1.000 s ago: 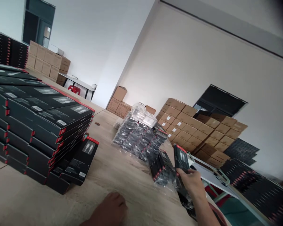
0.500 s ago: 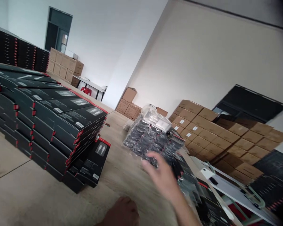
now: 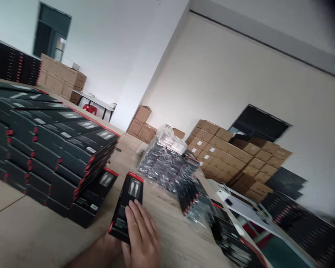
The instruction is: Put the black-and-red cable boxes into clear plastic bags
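A black box with red ends and a picture of white plugs (image 3: 134, 188) is between my two hands, low in the centre. My right hand (image 3: 143, 232) lies over its lower right side, fingers on the top face. My left hand (image 3: 111, 243) grips its lower end from beneath, its fingers mostly hidden. To the left, one similar box (image 3: 96, 193) rests against a large stack of black boxes (image 3: 53, 149). Several plastic-wrapped dark packets (image 3: 164, 162) are piled farther back on the wooden table (image 3: 173, 227).
More black boxes and clear bags (image 3: 198, 201) lie along the table's right side. Brown cartons (image 3: 223, 149) stand by the wall. A white side table (image 3: 245, 208) is beyond the right edge, with dark stacked boxes (image 3: 307, 223) farther right.
The single box beside the stack is now up between my hands. My right hand has come left from near the wrapped packets onto it. The view has shifted, and another box shows beside the stack.
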### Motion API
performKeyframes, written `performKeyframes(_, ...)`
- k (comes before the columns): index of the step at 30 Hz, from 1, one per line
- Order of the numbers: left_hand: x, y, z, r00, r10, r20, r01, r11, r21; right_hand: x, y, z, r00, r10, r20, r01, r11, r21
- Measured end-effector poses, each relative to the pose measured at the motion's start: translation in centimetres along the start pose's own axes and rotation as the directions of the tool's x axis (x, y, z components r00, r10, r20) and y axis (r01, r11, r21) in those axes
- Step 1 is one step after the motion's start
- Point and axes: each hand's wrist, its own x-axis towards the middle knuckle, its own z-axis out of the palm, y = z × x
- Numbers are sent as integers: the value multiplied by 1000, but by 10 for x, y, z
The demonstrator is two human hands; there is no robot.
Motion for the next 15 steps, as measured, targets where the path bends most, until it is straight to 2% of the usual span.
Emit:
performKeyframes(3,2,2,11,974,-210,87,225,939,-258,-64,6,6,995,-15,-101,7,996,-87)
performKeyframes(5,4,0,22,935,-338,103,351,857,-377,-105,11,7,997,-9,-75,4,998,-67)
performKeyframes(6,4,-2,27,925,-370,84,372,841,-392,-123,16,2,999,30,-40,-31,999,-28)
performKeyframes(7,3,-3,31,927,-371,50,361,853,-377,-139,25,-11,995,99,1,-99,995,24)
performKeyframes(8,2,-4,35,934,-357,18,340,874,-347,-154,37,-31,972,231,46,-234,970,70)
performKeyframes(9,1,-5,38,941,-340,-1,323,894,-312,-166,52,-58,924,375,72,-381,919,100)
performKeyframes(10,0,-6,40,946,-324,-14,308,910,-277,-178,71,-89,850,526,38,-527,843,109)
performKeyframes(11,-1,-7,41,951,-309,-23,295,925,-240,-188,92,-123,738,674,-11,-670,735,100)
performKeyframes(12,-2,-8,43,955,-295,-37,283,939,-194,-199,113,-157,603,796,-46,-793,605,68)
performKeyframes(13,-3,-10,44,959,-281,-50,271,952,-140,-210,134,-187,463,876,-137,-881,471,34)
performKeyframes(15,-4,-13,47,967,-248,-59,246,969,-32,-237,169,-232,207,913,-351,-976,217,-11)
